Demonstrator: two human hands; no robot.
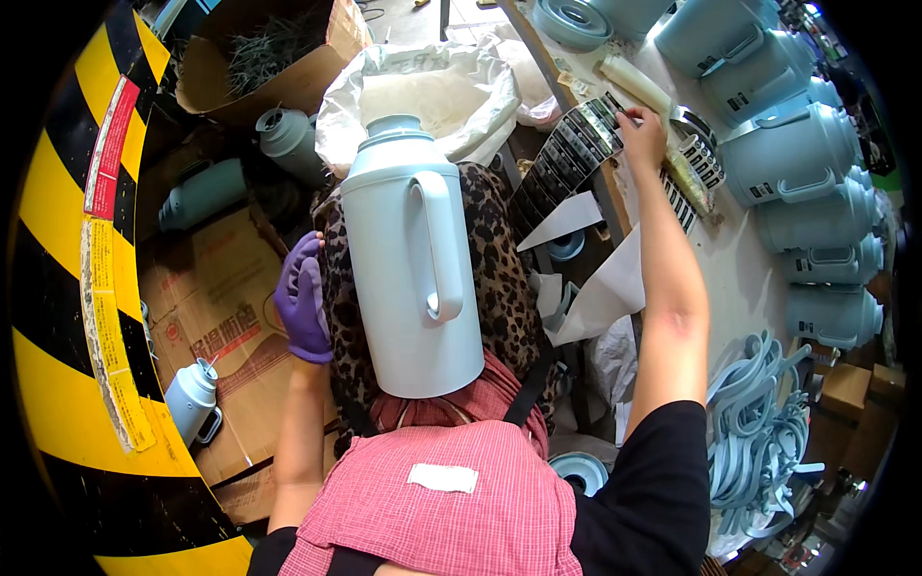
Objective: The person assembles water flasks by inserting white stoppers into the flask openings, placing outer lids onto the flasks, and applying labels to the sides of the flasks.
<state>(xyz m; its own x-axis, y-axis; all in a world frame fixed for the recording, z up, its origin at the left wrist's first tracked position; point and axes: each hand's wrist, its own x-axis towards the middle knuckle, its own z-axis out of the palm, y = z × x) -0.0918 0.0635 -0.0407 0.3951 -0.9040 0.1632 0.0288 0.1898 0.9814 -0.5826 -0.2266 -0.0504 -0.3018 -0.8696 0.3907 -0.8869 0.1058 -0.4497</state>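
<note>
A pale blue thermos jug [408,250] with a side handle lies across my lap, its open neck pointing away from me. My left hand [303,302], in a purple glove, is held just left of the jug with fingers stretched out, apart from it and holding nothing. At the bench's left edge my right hand [642,134] pinches the upper end of a sheet of black labels [567,158]. The sheet hangs down over the bench edge, and white backing paper [605,293] trails below it.
Several pale blue jugs [788,154] line the right of the bench [735,278], above a heap of blue handles [759,422]. A white sack [423,91] stands ahead, a cardboard box [336,38] beyond it. On the left, a striped yellow-black panel [86,374] borders flattened cardboard [206,317] and a small jug [192,398].
</note>
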